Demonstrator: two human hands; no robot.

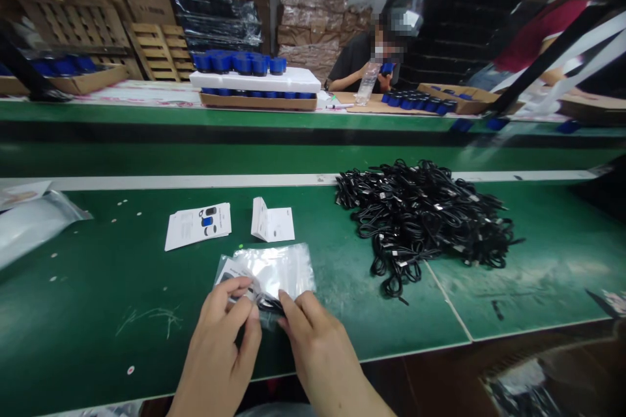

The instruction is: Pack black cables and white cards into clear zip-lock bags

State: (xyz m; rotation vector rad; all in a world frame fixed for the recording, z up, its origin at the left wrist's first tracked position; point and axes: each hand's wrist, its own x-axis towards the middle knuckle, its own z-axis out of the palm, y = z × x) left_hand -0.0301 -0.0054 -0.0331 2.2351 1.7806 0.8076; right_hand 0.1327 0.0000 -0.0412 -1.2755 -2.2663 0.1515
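Observation:
My left hand (220, 332) and my right hand (313, 345) pinch a clear resealable plastic bag (274, 270) near the front of the green work mat (98, 313). A folded paper and a coil of black cable (268, 304) are at the bag's near end, partly hidden by my fingers. Just beyond the bag lie two small stacks of printed leaflets (198, 226) (272, 221). To the right of my hands is a large heap of tangled black cables (420, 221).
A silvery plastic bag pile (29, 228) lies at the mat's left edge. A green conveyor belt (244, 150) runs behind the mat. Beyond it, a seated person (362, 58) holds a blue item near trays of blue-capped objects (244, 65). A cardboard box (552, 371) stands at lower right.

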